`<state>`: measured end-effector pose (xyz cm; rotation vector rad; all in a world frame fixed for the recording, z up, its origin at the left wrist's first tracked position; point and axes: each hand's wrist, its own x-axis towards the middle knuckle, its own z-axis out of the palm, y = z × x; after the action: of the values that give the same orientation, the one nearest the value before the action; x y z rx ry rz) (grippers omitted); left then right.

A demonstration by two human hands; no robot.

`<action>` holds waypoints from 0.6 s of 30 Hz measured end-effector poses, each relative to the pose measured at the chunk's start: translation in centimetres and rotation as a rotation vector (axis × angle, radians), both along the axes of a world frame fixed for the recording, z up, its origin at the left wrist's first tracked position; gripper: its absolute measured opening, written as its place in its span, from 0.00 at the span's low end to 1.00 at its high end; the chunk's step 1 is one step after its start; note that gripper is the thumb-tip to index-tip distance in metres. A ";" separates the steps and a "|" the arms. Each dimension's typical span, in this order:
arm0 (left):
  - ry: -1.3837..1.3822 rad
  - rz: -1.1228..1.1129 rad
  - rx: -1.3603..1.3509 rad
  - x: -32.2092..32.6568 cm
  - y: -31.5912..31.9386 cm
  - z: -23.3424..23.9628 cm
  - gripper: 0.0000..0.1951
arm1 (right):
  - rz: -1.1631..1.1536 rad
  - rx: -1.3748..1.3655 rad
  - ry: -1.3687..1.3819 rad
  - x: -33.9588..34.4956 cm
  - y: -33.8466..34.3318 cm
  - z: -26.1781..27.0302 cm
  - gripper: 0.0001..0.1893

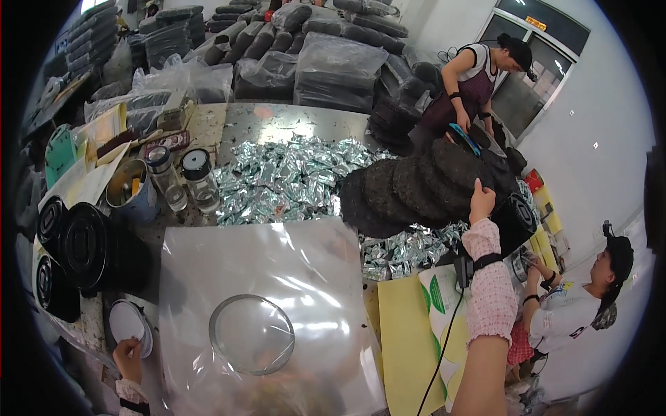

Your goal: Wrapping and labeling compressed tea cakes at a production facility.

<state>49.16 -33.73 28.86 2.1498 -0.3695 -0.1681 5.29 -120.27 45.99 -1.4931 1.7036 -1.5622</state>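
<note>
My left hand point(128, 359) is at the lower left, fingertips pinching the edge of the top white disc point(125, 320) on a small stack. My right hand point(482, 200) reaches out on the right, thumb and forefinger on the edge of a dark, rough, round sheet point(462, 167), one of several that overlap in a fanned row. Between my hands lies a large clear plastic sheet point(208, 270), and a thin round ring point(212, 335) rests on it. Behind the sheet spreads a heap of silvery-green foil packets point(286, 179). What the dark sheets are made of I cannot tell.
Black canisters point(83, 244), a blue bucket point(140, 200) of tools and lidded glass bottles point(200, 182) stand left. Yellow paper point(408, 333) lies right of the plastic. One person point(476, 78) works behind the dark sheets, another point(567, 307) at the right. Plastic-wrapped dark bundles point(338, 67) are piled behind.
</note>
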 end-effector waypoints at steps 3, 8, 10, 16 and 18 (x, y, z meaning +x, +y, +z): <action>-0.064 -0.008 0.024 -0.5 0.3 0.4 0.04 | -0.209 0.090 0.274 1.8 -0.7 0.8 0.33; -0.074 -0.009 0.022 -0.9 -0.6 0.3 0.04 | -0.250 0.202 0.408 2.7 -0.4 2.4 0.39; -0.148 -0.031 0.020 -1.1 -0.7 1.1 0.05 | -0.264 0.245 0.471 3.3 -0.2 2.8 0.41; -0.164 -0.015 0.012 -1.0 -1.5 0.9 0.05 | -0.212 0.288 0.503 3.8 -0.2 1.6 0.45; -0.167 -0.039 0.027 -1.4 -1.8 0.9 0.04 | -0.237 0.057 0.567 3.6 0.2 1.6 0.43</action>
<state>47.80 -35.57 29.80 2.1907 -0.5075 -0.0156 8.88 -120.11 47.59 -1.8846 2.2824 -1.2457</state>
